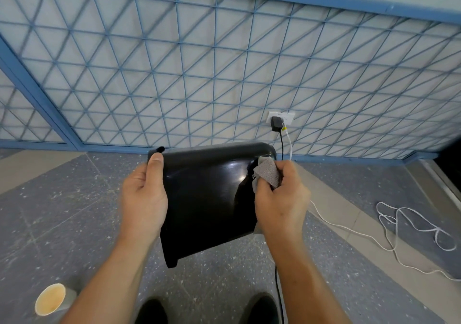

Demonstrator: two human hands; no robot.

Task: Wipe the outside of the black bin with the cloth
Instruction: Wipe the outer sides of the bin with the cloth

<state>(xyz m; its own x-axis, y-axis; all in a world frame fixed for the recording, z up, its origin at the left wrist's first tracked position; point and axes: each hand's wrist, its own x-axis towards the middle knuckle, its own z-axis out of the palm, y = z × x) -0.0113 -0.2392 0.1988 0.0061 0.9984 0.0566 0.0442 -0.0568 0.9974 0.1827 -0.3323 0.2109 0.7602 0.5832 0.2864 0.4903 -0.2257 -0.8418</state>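
The bin (pixel 207 199) hangs tilted between both hands. The left hand (pixel 143 196) grips its left edge, thumb on the glossy outer wall. The right hand (pixel 282 204) clutches the cloth (pixel 268 171), pressing it against the bin's right side.

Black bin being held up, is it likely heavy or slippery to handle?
Probably light: the left hand holds the black bin off the floor by its edge. Likely slippery, given the glossy, reflective wall. Seems stiff: no dent under the cloth.
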